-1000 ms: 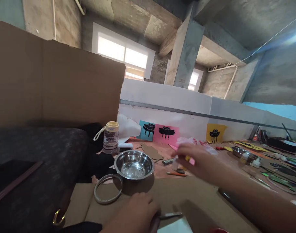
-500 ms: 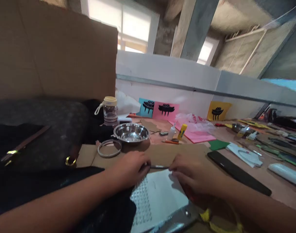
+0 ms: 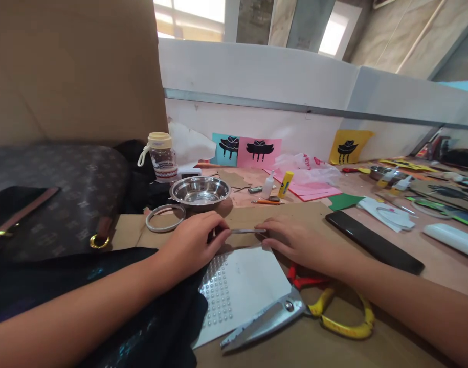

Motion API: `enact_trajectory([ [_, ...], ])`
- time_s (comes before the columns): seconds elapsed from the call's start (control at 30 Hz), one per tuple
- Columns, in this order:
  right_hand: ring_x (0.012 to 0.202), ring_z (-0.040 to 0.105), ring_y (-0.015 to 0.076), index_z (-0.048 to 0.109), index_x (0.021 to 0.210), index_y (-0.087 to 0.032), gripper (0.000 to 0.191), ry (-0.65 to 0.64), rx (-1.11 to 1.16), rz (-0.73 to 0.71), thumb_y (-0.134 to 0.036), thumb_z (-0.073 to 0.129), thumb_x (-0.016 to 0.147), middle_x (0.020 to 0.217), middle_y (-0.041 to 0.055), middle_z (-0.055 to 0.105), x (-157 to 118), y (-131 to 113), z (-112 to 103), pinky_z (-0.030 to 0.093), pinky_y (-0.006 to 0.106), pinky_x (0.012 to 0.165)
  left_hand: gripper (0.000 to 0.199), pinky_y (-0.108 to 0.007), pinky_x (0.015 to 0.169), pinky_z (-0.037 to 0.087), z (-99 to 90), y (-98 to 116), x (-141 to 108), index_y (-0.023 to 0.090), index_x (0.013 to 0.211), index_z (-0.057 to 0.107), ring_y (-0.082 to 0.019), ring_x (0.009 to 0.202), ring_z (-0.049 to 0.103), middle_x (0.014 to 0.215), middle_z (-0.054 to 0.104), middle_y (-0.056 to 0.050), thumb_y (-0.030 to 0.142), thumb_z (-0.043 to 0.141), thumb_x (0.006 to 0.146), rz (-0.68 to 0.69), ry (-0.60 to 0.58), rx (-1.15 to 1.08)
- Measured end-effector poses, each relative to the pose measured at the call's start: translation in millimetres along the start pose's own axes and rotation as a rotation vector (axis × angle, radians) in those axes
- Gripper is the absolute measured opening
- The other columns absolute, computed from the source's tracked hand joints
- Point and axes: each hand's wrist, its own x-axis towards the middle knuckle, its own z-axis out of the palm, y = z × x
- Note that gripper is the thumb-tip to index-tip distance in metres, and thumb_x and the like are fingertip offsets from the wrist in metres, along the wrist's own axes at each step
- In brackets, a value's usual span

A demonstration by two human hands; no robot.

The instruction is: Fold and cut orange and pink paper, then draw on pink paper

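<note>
My left hand point(image 3: 197, 236) and my right hand point(image 3: 297, 236) face each other over the cardboard, each pinching one end of a thin grey strip point(image 3: 247, 231). The strip lies level between the fingertips; its exact kind is unclear. Just below it sits a white sheet point(image 3: 252, 276) with rows of small stick-on pearls point(image 3: 218, 296) along its left side. Scissors point(image 3: 285, 309) with yellow and red handles rest partly on that sheet, blades pointing left, under my right forearm.
A steel bowl point(image 3: 200, 192) and a grey ring point(image 3: 165, 219) stand beyond my left hand. Behind are a bottle point(image 3: 162, 158), glue bottle point(image 3: 268, 186), glue stick point(image 3: 285, 184) and pencil point(image 3: 266, 202). A dark flat bar point(image 3: 374, 242) lies right; a brown bag point(image 3: 84, 197) sits left.
The view has tilted downward and grown sharper, showing more of the scissors and sheet. Both hands still pinch the strip, which looks lighter now.
</note>
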Motion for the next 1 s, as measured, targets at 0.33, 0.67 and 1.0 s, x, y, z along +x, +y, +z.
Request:
enact_trajectory([
  [0.33,0.097,0.065,0.0228,0.062,0.127,-0.015,0.032,-0.018,-0.001,-0.145,-0.020,0.047,0.100,0.107,0.0097,0.071,-2,-18,-4,0.052,0.037,0.085,0.011,-0.030,0.069,0.044,7.6,-2,-2,0.019,0.085,0.064,-0.019,0.078,0.063,0.080,0.067,-0.001,0.025,0.062,0.093,0.144,-0.003,0.000],
  [0.67,0.081,0.060,0.0183,0.068,0.097,-0.015,0.029,0.031,-0.093,-0.062,-0.027,0.042,0.102,0.093,0.0076,0.065,4,-9,-5,0.047,0.030,0.073,0.014,-0.027,0.068,0.045,2.4,4,-3,0.017,0.106,0.064,-0.015,0.074,0.061,0.092,0.064,-0.003,0.024,0.060,0.095,0.152,0.052,-0.051],
  [1.0,0.088,0.065,0.0223,0.074,0.106,-0.020,0.028,0.030,-0.312,0.154,-0.031,0.049,0.098,0.105,0.0096,0.072,16,50,-11,0.046,0.031,0.075,0.012,-0.033,0.075,0.042,-4.1,19,-4,0.022,0.091,0.075,-0.020,0.083,0.061,0.089,0.070,-0.002,0.026,0.064,0.094,0.319,-0.331,0.043],
])
